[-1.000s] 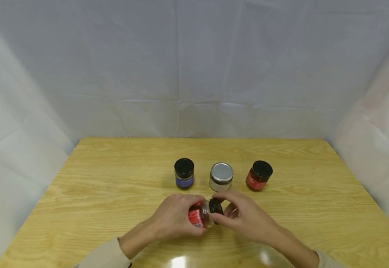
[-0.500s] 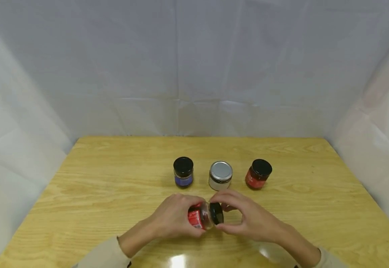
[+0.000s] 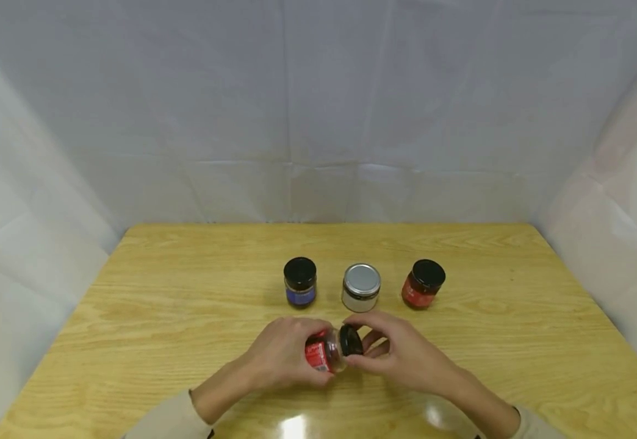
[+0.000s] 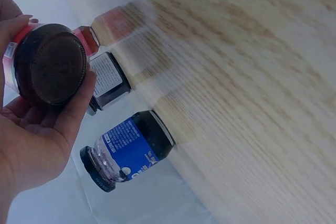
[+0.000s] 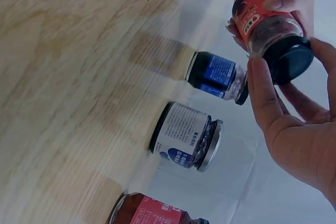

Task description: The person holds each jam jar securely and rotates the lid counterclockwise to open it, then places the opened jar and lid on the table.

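At the left we see the left hand [image 3: 280, 356], its fingers curled round the held jar [image 3: 318, 355], which is tipped on its side in front of a standing row. Behind it is the blue jar [image 3: 300, 285]. The held jar's black lid [image 3: 351, 340] points right, and beyond it stands the silver-topped white jar [image 3: 361, 288]. Next comes the right hand [image 3: 403, 356], thumb and fingers pinching the lid. Farthest right, the red jar [image 3: 423, 285] stands on the table [image 3: 187, 286]. Only the left wrist view gives us the held jar's dark base [image 4: 59, 69]; only the right wrist view shows us a blue patch [image 5: 177, 156] on the white jar's label.
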Demonstrator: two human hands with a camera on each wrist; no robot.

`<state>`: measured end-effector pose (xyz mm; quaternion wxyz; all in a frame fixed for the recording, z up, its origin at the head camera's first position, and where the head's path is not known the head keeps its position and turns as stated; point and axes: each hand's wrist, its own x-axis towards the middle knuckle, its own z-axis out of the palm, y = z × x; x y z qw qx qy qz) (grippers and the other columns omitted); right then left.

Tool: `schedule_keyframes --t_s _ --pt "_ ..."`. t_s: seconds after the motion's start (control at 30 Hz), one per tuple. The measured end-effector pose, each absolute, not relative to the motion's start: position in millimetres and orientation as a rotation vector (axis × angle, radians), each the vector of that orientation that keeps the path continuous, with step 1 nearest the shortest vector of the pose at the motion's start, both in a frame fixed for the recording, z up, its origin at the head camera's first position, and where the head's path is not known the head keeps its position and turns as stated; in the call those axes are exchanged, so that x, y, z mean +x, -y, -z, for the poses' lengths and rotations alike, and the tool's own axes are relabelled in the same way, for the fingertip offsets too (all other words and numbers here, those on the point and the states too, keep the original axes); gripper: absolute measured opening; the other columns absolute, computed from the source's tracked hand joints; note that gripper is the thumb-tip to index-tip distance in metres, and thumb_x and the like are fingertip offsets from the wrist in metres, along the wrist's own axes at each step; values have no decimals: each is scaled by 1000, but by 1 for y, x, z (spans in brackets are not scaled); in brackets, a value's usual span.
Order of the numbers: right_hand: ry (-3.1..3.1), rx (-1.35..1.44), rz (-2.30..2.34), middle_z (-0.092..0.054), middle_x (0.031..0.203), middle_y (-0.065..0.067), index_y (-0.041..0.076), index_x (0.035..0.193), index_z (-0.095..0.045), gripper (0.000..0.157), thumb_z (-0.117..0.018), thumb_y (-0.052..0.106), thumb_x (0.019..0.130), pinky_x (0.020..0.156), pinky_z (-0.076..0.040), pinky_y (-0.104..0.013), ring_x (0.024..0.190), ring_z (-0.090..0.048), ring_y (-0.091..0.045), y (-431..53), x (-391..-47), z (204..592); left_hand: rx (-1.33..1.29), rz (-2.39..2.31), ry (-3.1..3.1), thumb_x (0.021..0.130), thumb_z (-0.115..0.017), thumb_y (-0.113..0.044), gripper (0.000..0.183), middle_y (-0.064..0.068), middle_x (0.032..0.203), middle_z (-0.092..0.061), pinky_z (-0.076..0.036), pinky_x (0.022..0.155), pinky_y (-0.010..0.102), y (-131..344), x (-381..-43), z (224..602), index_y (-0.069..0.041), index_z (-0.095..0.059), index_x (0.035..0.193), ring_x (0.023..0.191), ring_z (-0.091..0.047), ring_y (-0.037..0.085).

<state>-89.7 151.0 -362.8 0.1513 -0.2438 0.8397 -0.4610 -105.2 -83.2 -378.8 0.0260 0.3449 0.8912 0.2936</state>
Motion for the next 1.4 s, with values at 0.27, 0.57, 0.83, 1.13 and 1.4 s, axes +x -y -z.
schedule_keyframes --t_s 0.27,0.57,0.83,1.13,1.4 --pt "-2409 -973 1301 -54 120 9 21 129 -56 50 -74 33 84 87 -49 -30 104 -56 -12 -157 -92 369 1091 -909 -2712 64 -80 -38 47 -18 81 -58 -42 58 18 85 -105 380 -19 -66 105 67 -51 -1" --pt "-2380 -634 1272 -51 130 2 25 140 -44 60 -65 46 88 77 -52 -28 97 -61 -11 -154 -92 365 1044 -905 -2741 63 -80 -39 48 -16 84 -59 -43 59 19 84 -105 380 -18 -66 104 69 -52 0" --pt "-2338 -726 1285 -54 117 -1 14 131 -54 53 -70 37 86 74 -53 -27 92 -61 -14 -153 -92 363 1078 -887 -2720 64 -80 -38 47 -17 83 -58 -42 59 18 84 -105 381 -18 -66 105 68 -51 0" --pt "-2400 -1093 1222 -53 123 9 23 127 -54 47 -73 30 85 84 -50 -28 107 -54 -12 -159 -95 367 1100 -913 -2699 64 -80 -38 46 -18 81 -57 -42 57 18 84 -105 384 -19 -66 103 66 -51 -1" --pt "-2427 -981 1149 -44 138 7 26 142 -41 66 -70 42 85 88 -48 -31 114 -52 -12 -160 -93 368 1046 -918 -2696 64 -80 -39 51 -17 81 -58 -42 57 18 84 -105 384 -16 -66 107 66 -51 0"
